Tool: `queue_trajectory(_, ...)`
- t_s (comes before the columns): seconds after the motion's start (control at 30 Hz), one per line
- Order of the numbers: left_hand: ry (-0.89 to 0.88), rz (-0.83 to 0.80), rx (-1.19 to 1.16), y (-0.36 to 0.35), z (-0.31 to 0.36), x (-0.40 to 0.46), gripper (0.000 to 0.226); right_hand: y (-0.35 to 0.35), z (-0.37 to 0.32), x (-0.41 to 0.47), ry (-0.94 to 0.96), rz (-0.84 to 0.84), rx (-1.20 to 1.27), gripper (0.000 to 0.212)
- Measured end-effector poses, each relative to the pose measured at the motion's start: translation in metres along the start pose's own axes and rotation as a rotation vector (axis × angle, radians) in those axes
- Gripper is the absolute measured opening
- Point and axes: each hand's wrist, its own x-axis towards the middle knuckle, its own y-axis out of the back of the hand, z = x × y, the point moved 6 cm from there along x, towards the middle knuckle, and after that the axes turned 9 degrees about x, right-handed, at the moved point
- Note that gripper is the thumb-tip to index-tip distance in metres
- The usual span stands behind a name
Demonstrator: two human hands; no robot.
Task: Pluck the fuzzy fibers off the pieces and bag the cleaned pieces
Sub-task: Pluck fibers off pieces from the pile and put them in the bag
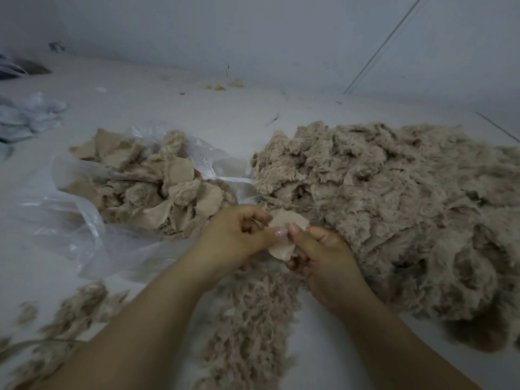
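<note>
A small beige fabric piece (284, 235) is held between both hands at the centre of the head view, its smooth backing facing me. My left hand (239, 237) pinches its left side with thumb and fingers. My right hand (323, 254) pinches its right edge, thumb on top. A clear plastic bag (84, 215) lies open to the left and holds several beige pieces (157, 190). A large heap of fuzzy beige pieces (394, 209) spreads to the right. Loose plucked fibers (247, 319) lie under my forearms.
More fiber tufts (70, 313) lie at the lower left on the white surface (168, 108). Crumpled white plastic (25, 116) sits at the far left. Small scraps (222, 85) lie near the back wall. A thin rod (385, 43) leans at the upper right.
</note>
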Motion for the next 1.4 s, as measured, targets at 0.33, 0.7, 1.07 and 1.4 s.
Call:
queue_trajectory(0.33, -0.165, 0.775, 0.510, 0.083, 0.015, -0.008, 0.010, 0.008, 0.006, 0.002, -0.034, 0.038, -0.096, 0.028)
queue_trajectory(0.7, -0.015, 0.360, 1.259, 0.060, 0.022, 0.022, 0.026, 0.007, 0.005, 0.002, -0.056, 0.046, -0.031, 0.026)
queue_trajectory(1.07, -0.227, 0.413, 0.733, 0.001, 0.042, 0.055, 0.032, 0.003, 0.004, 0.002, -0.051, 0.036, 0.017, 0.023)
queue_trajectory(1.4, -0.069, 0.216, 0.324, -0.008, 0.020, 0.040, 0.023, 0.001, 0.003, 0.002, -0.061, 0.032, 0.015, 0.032)
